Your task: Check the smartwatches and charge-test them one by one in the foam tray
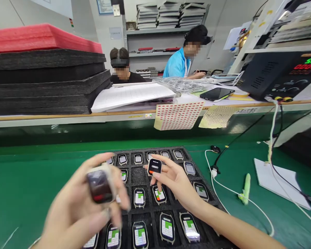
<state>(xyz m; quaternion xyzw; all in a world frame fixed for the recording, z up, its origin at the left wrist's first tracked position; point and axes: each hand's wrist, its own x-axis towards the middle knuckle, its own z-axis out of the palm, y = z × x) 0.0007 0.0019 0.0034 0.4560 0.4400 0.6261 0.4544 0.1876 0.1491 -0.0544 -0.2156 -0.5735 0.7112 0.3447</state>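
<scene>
Head view, two hands point(72, 204) point(178, 178), two held watches point(100, 186) point(154, 167)

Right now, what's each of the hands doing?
Left hand: closed on a smartwatch, motion-blurred.
Right hand: closed on a second smartwatch, screen lit.

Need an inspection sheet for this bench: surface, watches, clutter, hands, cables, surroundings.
Surface: green table, bearing a black foam tray
Watches: tray watches sit in slots, many screens lit
Clutter: green object and white paper, right of the tray
Hands: left hand holds a watch, blurred; right hand holds another, screen lit
Cables: white and black cables, right side
Surroundings: foam stack, power supply; two people beyond
</scene>
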